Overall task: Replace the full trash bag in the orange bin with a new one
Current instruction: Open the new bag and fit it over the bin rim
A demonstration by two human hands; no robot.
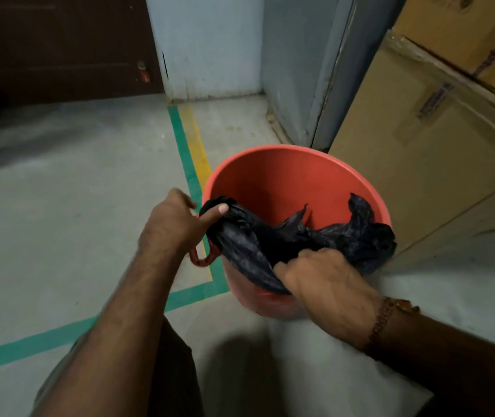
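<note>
An orange bin (288,179) stands on the concrete floor in front of me, its inside bare at the far wall. A black trash bag (273,239) lies crumpled across the near half of its rim. My left hand (177,224) pinches the bag's left edge at the bin's left rim, thumb on top of the plastic. My right hand (327,281) grips the bag at the near rim, fingers curled into the folds. The bag's right part (369,233) drapes over the right rim.
Stacked cardboard boxes (438,139) stand close to the bin's right. A grey door frame (333,79) and a pale wall (210,46) rise behind it. Green and yellow floor tape (189,145) runs past the bin's left side. A dark door (59,46) is at the back left.
</note>
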